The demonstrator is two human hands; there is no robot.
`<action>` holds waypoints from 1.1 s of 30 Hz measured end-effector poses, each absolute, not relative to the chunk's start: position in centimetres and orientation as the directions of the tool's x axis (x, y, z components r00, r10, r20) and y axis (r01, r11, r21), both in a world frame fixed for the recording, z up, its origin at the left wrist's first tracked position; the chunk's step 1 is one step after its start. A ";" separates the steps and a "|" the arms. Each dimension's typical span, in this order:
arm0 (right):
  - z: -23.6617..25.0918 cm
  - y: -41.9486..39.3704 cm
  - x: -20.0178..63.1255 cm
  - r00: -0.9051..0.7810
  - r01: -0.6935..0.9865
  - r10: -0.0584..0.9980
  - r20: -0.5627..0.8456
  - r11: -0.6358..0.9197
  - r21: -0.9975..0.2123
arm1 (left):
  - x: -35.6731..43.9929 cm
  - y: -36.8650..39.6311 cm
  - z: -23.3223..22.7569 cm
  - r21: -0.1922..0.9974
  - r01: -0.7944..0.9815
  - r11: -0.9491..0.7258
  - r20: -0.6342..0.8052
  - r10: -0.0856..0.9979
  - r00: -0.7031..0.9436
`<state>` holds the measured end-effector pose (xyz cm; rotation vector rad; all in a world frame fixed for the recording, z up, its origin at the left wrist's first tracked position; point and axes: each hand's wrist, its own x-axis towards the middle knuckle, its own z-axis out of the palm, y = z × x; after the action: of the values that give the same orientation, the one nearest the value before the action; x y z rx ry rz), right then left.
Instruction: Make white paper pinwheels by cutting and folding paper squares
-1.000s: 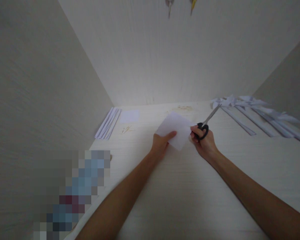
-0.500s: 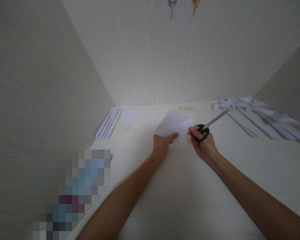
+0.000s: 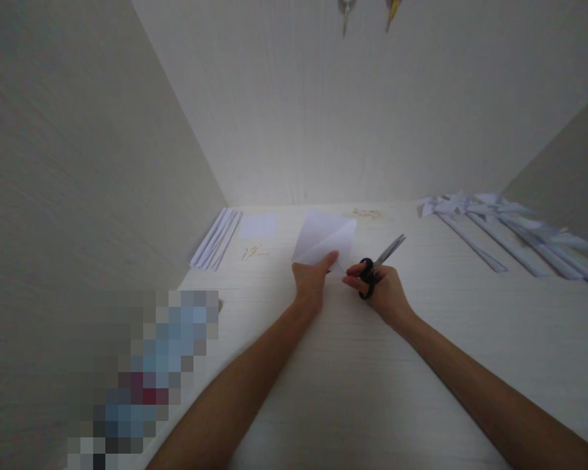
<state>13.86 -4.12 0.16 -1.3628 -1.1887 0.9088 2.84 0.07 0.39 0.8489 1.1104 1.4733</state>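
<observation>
Left hand (image 3: 310, 282) pinches the paper (image 3: 322, 233) by its near edge, sheet just ahead of it; likely light, limp, quick to crease, best held near edges. Right hand (image 3: 388, 295) grasps scissors (image 3: 383, 256) around the handles, fingertips beside the paper's near corner, contact unclear.

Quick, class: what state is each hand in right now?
Left hand: closed on the white paper sheet, thumb on top.
Right hand: holding the black-handled scissors.
</observation>
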 end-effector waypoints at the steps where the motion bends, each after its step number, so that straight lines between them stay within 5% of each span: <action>1: 0.2 -4.1 13.9 0.217 0.169 0.972 0.096 0.060 -0.984 | 2.8 0.0 0.4 0.949 -0.315 -0.018 -0.044 0.982 -0.186; 33: -0.4 -3.9 14.5 0.145 0.270 0.979 0.145 0.102 -0.957 | 3.1 -1.1 1.5 0.978 -0.180 -0.109 0.096 0.992 -0.080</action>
<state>14.46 -3.92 -0.42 -1.3754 -1.3287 0.8581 3.08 -1.15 1.52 1.1097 1.0712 1.4192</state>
